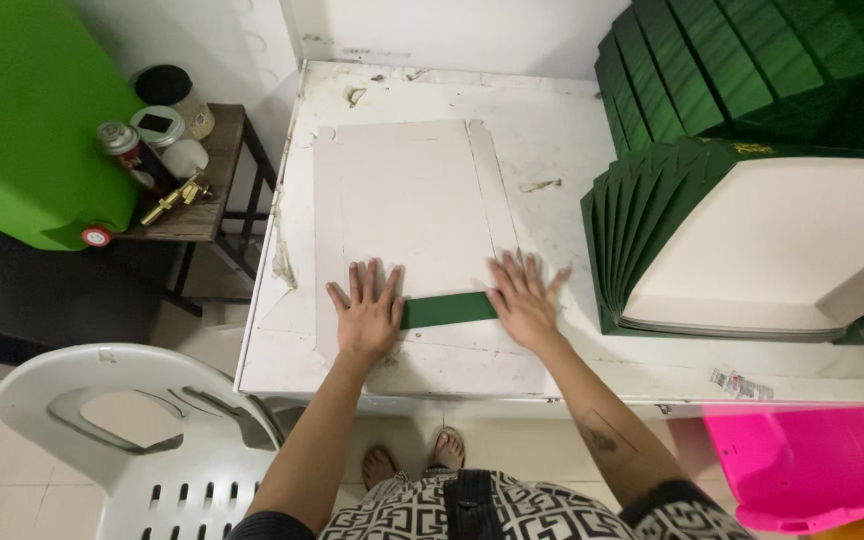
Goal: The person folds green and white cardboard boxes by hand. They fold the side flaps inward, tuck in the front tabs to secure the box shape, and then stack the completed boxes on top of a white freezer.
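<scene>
Both hands lie flat with fingers spread, gripping nothing: the left hand [365, 315] and right hand [522, 300] press a pale flat cardboard sheet [407, 205] on the white surface [552, 140], a folded green flap [449, 309] between them. Just right, fanned green box blanks [642, 215] crowd the sheet's edge; farther left, jars [167, 125] stand on a side table [214, 205].

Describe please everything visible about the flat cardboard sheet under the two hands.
The flat cardboard sheet is a pale, grey-white die-cut blank with side flaps and notched corners. It lies flat on the worn white table. Its near flap is folded over and shows a dark green face. The left hand and right hand press flat on it, fingers spread, at either end of the green strip.
</scene>
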